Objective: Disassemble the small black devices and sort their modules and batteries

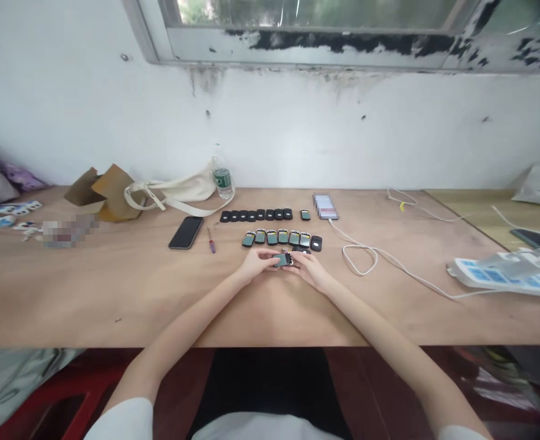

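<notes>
Between both hands is a small electronic device with a greenish-grey screen (281,261), held just above the table's near middle. My left hand (257,264) is closed on its left end, thumb on the front. At its right end, the fingers of my right hand (310,269) pinch the dark edge. Just beyond lies a row of similar small screen units (271,237), with a black cover (316,243) at its right end and another partly hidden behind my right hand. Farther back runs a row of black covers (252,216), and one screen unit (305,214) sits apart to their right.
A dark phone (186,233) and a screwdriver (211,241) lie to the left. Behind them are a cream bag (182,186), a water bottle (222,178) and a brown paper bag (114,192). A lit phone (325,206) trails a white cable toward a power strip (503,275) at right.
</notes>
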A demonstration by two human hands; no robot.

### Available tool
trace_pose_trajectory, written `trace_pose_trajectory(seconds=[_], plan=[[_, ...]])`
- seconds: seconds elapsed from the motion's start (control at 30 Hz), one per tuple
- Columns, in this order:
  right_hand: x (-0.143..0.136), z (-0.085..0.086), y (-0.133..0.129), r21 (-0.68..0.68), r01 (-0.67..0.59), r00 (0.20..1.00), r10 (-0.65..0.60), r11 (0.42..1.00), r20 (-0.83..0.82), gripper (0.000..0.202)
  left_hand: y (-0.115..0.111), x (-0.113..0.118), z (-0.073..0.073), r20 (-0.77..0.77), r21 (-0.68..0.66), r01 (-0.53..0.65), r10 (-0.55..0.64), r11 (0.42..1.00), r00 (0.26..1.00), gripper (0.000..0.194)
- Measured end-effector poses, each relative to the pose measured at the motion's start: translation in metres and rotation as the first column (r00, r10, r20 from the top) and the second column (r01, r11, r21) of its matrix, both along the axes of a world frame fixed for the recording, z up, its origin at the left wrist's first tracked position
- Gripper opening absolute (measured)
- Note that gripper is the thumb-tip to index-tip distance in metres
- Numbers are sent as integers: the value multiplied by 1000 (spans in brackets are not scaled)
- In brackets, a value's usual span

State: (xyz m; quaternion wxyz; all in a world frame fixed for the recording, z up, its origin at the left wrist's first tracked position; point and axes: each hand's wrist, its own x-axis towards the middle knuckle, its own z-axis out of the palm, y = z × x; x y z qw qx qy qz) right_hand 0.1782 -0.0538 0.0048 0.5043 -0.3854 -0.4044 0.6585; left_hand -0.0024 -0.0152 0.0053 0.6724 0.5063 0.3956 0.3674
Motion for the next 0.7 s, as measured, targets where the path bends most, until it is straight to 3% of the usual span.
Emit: trace_pose_trajectory(seconds=[0.07, 0.2, 0.33, 0.43, 0.5, 0.6, 0.7], plan=[[1, -1, 0, 34, -10, 999, 8, 999, 48, 37, 1, 0, 1, 2, -3, -9, 9, 1000, 1000, 52], [-1, -7, -3, 241, -40, 936, -49, 970, 350, 52, 1, -1, -2, -44, 58, -16, 18, 998, 999, 51], [0, -8, -7, 478, -108, 707, -270, 872, 654, 33, 0, -3, -6, -170, 183, 6, 25, 983, 985, 43], [2, -6, -10, 535, -209, 552, -353, 818, 755, 30, 0, -5, -5, -318, 276, 43, 49, 960, 947, 36], [3, -5, -11, 544, -255, 513, -364, 800, 777, 30, 1, -7, -4, -420, 376, 93, 80, 922, 904, 28], [3, -4, -12, 549, -301, 480, -373, 780, 794, 34, 2, -6, -5, -469, 569, 143, 176, 810, 865, 17], [3, -2, -8, 618, -214, 459, -481, 756, 747, 27, 2, -3, -8, -421, 684, 119, 256, 720, 870, 15]])
